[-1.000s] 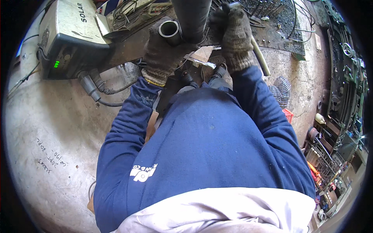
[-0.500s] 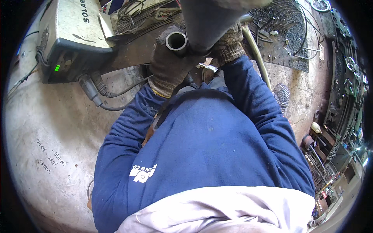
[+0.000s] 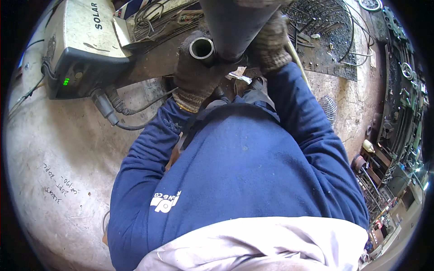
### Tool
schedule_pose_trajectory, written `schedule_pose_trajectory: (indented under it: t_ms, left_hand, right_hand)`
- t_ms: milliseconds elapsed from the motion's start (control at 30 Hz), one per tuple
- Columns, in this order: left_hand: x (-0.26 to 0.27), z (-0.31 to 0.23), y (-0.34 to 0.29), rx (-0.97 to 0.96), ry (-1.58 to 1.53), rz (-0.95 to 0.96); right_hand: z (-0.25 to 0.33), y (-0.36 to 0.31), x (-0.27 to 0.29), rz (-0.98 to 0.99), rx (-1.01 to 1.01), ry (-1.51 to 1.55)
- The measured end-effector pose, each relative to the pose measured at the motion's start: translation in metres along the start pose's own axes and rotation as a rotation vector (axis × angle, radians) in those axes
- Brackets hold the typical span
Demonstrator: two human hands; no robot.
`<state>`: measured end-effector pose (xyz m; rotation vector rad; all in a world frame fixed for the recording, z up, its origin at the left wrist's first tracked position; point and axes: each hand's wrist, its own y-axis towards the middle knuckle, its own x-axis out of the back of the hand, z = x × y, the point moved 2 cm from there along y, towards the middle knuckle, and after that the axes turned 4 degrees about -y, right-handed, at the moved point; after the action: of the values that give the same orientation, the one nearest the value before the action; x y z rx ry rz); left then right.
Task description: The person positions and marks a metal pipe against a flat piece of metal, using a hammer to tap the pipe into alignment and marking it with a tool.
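Observation:
My left hand, in a dark, worn knit glove, is closed round a short metal pipe whose round open end faces up. Right beside the pipe, a large dark grey tapered piece comes down from the top edge and covers part of the view. My right hand, in a brown-grey knit glove, is at the far side of that piece. Its fingers are hidden and smeared, so its grip does not show. A pale hose or cable runs down next to the right glove.
A welding machine with a lit green display stands at the left, a cable plug in its front. Thin rods and coiled wire lie behind. Dark scrap and rods cover a plate at right. A wire-cage fan stands nearby.
My right hand has shifted slightly up, and the pale hose beside it has moved. The dark tapered piece sits a little further left. My left hand stays on the pipe.

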<state>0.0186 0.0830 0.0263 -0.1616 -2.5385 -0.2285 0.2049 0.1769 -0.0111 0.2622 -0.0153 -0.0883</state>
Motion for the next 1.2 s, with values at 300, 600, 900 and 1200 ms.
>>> schedule_pose_trajectory:
  t_ms: [300, 600, 900, 1200]
  left_hand:
    - [-0.013, 0.031, -0.006, 0.046, -0.371, -0.122]
    - [-0.010, 0.027, -0.010, -0.035, -0.169, -0.170]
    - [-0.011, 0.032, -0.012, 0.044, -0.229, -0.114]
    - [-0.014, 0.037, -0.011, 0.010, -0.176, -0.216]
  right_hand:
    - [0.061, -0.089, 0.027, 0.086, -0.643, 0.041]
    - [0.047, -0.084, 0.009, 0.254, -0.656, -0.147]
    - [0.041, -0.086, 0.009, 0.206, -0.651, -0.201]
    - [0.037, -0.084, 0.012, 0.267, -0.554, -0.256]
